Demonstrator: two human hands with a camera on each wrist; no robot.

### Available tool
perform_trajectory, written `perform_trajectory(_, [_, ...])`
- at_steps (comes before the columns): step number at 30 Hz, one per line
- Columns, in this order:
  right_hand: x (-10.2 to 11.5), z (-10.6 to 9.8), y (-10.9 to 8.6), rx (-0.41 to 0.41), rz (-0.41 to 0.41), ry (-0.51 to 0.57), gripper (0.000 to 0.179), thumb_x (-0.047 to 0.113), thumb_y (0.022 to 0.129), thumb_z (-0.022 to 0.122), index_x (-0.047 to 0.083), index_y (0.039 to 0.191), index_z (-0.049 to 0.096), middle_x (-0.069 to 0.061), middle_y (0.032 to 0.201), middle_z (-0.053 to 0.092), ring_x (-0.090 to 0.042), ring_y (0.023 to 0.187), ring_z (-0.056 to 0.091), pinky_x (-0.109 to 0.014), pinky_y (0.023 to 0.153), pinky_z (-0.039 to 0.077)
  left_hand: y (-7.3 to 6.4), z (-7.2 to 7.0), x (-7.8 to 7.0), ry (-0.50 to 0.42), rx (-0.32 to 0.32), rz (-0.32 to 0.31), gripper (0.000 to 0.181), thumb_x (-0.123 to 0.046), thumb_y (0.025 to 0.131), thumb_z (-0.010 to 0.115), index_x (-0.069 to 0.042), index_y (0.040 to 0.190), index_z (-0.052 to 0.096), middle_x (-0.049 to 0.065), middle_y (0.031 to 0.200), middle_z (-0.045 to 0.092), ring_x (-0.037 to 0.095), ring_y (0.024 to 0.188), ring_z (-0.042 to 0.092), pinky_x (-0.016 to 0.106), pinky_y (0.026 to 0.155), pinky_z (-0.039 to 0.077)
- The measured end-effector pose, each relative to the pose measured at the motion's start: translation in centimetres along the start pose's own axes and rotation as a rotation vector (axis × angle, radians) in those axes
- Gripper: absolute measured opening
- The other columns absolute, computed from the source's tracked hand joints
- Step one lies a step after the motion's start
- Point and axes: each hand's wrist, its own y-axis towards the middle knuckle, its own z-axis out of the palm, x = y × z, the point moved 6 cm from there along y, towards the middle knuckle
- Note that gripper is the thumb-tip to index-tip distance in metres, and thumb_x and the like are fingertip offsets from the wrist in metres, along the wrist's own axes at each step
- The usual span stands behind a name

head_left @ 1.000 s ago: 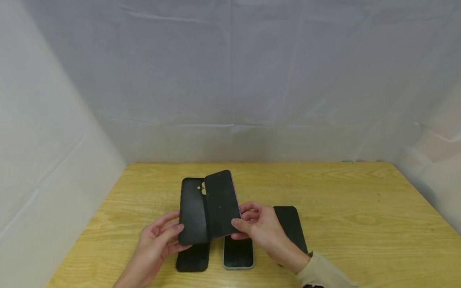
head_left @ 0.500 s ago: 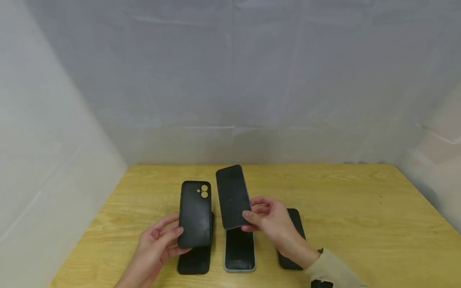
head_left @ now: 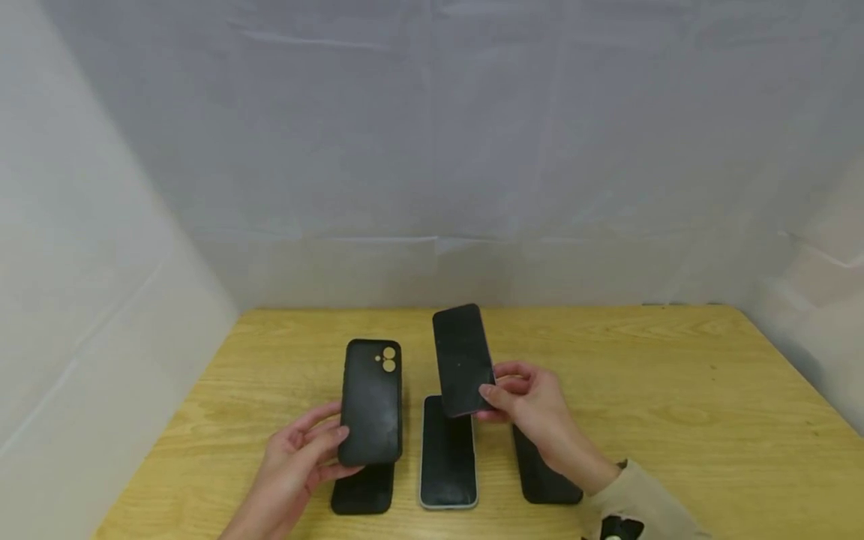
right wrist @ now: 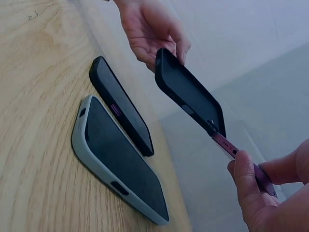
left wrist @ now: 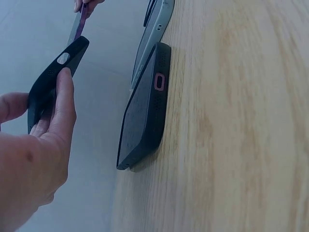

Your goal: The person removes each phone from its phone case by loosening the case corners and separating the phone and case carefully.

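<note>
Between the thumb and fingers of my left hand is a black phone case, raised above the table with its inside facing up. Two round camera holes show at its upper right. My right hand pinches the lower right edge of a bare phone, dark screen up. A purple frame shows on this phone in the right wrist view. Case and phone are apart in the head view. Below the case lies a black-cased phone, partly hidden by it.
On the wooden table, a phone in a pale case lies in the middle. Another black phone lies to its right, partly under my right forearm. White sheeting stands behind and at the sides.
My right hand has drawn the phone away to the right from the case, which it overlapped in view earlier. My left hand has stayed nearly in place with the case.
</note>
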Motion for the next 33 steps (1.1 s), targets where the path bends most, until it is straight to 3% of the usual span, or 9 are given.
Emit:
perform_trajectory(7, [0.0,-1.3,0.3,-0.027,-0.009,-0.019,0.039,-0.005,0.095,0.067,-0.012,0.130,0.051,0.000,0.076,0.062,-0.012,0.066,0.071,-0.031,0.071,0.065,0.1,0.1,-0.1,0.004,0.003,-0.020,0.052,-0.006,0.098,0.064,0.001,0.146,0.048,0.005,0.110,0.077,0.023,0.098,0.076,0.047,0.083,0.064])
perform_trajectory(14, [0.1,-2.7,0.7,-0.058,-0.006,-0.048,0.042,-0.002,0.096,0.066,-0.011,0.134,0.050,-0.003,0.082,0.065,-0.013,0.067,0.073,-0.031,0.073,0.065,0.3,0.4,0.1,0.011,0.054,0.005,0.051,-0.005,0.099,0.062,0.001,0.147,0.047,0.004,0.113,0.077,0.019,0.098,0.076,0.045,0.083,0.064])
perform_trajectory(24, [-0.1,-4.7,1.2,-0.133,0.020,-0.043,0.039,0.000,0.098,0.065,-0.009,0.134,0.051,-0.006,0.089,0.066,-0.013,0.070,0.073,-0.029,0.073,0.064,0.6,0.9,0.3,0.020,0.084,-0.020,0.055,-0.006,0.100,0.060,0.003,0.151,0.041,0.005,0.115,0.075,0.020,0.097,0.076,0.045,0.083,0.064])
perform_trajectory(33, [-0.1,-6.5,1.6,-0.166,0.005,-0.040,0.045,0.000,0.099,0.063,-0.013,0.138,0.048,-0.004,0.094,0.070,-0.010,0.071,0.073,-0.025,0.073,0.064,0.6,1.1,0.3,0.015,0.074,-0.017,0.054,-0.006,0.100,0.061,0.003,0.149,0.042,0.006,0.117,0.075,0.021,0.096,0.076,0.046,0.083,0.064])
